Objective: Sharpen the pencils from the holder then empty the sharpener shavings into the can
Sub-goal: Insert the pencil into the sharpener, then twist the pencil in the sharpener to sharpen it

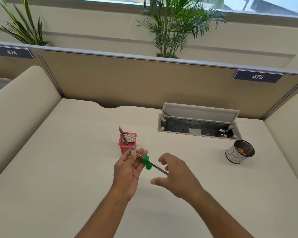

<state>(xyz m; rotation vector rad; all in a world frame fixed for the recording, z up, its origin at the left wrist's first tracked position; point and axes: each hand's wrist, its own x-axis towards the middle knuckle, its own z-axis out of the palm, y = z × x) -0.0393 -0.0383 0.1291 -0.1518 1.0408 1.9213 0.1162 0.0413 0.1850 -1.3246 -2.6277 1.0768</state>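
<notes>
A cream desk (58, 169) sits inside an office cubicle, with a tan partition (127, 79) at the back and plants (172, 26) under a window beyond it. An open cable box (196, 127) is set into the desk to the right.

The step in hand looks like sharpening, not emptying. The left hand (127, 172) holds the sharpener (139, 155) above the desk, just in front of the red mesh holder (127, 143). Its thumb pins the clear tube against the fingers. A pencil (157, 168) is pushed into the sharpener's green cap (145, 159) and slants out toward the right hand (177, 174). That hand's fingers are spread and loosely curled around the pencil's free end, gripping nothing. Blur makes it hard to tell whether a fingertip touches the pencil.

The next move probably calls for the right hand to pinch the pencil near its end and turn it while the left keeps the tube from rotating. Or it pulls the pencil straight out if the point is done.

Two pencils (123, 137) lean in the holder, tips up, at least one looking pointed. The sharpener is a slim clear cylinder. I cannot make out shavings inside it. The can (234, 155) stands well to the right on the desk, white outside, dark inside, with brown shavings (242, 150) already in it.
</notes>
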